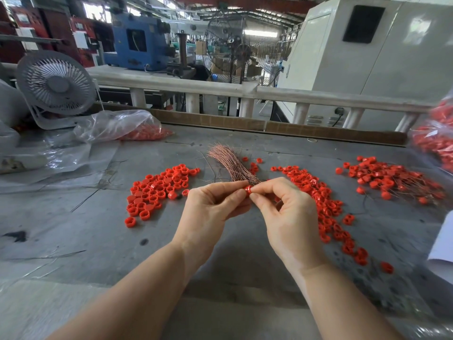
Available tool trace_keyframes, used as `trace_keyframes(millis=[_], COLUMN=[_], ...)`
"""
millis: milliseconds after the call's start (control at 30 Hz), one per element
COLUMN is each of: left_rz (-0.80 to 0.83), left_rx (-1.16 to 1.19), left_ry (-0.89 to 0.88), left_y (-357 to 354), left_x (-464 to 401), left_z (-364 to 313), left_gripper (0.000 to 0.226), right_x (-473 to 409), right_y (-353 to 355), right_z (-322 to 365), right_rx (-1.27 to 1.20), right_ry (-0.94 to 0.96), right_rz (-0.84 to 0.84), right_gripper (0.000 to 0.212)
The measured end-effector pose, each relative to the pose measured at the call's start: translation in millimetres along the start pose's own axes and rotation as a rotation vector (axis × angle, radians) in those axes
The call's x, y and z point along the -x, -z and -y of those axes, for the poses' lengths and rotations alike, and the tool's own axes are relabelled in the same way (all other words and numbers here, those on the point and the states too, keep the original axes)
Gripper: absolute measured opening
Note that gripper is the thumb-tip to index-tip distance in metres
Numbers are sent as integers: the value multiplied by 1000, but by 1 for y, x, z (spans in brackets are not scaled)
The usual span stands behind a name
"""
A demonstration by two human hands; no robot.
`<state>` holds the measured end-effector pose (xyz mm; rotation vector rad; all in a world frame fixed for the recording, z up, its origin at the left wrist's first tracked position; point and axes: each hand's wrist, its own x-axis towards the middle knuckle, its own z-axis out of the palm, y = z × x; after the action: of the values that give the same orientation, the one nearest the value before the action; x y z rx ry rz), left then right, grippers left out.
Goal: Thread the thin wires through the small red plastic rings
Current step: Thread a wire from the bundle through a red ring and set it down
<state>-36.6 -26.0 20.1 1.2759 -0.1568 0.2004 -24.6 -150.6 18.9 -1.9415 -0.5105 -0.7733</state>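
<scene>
Both hands meet over the middle of the grey table (220,253). My left hand (210,207) pinches a small red plastic ring (247,189) between thumb and forefinger. My right hand (286,212) pinches at the same ring from the right; whether a thin wire is in its fingertips is too fine to tell. Just behind the fingers lies a bundle of thin copper-coloured wires (230,163). Loose red rings (157,190) lie in a heap on the left, more red rings (326,204) trail down the right, and rings with wires through them (389,177) are piled at far right.
A clear bag of red rings (137,130) and crumpled plastic sheet (61,158) lie at back left beside a white desk fan (56,87). Another bag of red parts (436,143) sits at the right edge. A white paper (443,246) lies near right. Cardboard lines the table's far edge.
</scene>
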Motion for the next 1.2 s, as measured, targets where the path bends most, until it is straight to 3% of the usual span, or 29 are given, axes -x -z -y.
trace_keyframes(millis=[300,767,1200], left_rz=[-3,19,-6], left_rx=[45,48,45], left_ry=[50,52,49], left_y=[0,2,2], left_x=[-1,-1,-2], left_z=[0,1,0], left_gripper=[31,15,19], right_x=[0,0,0], right_y=[2,2,2], right_z=[2,1,1], right_rx=[28,17,10], right_ry=[1,-18,-6], right_rz=[8,23,31], right_gripper=[9,9,8])
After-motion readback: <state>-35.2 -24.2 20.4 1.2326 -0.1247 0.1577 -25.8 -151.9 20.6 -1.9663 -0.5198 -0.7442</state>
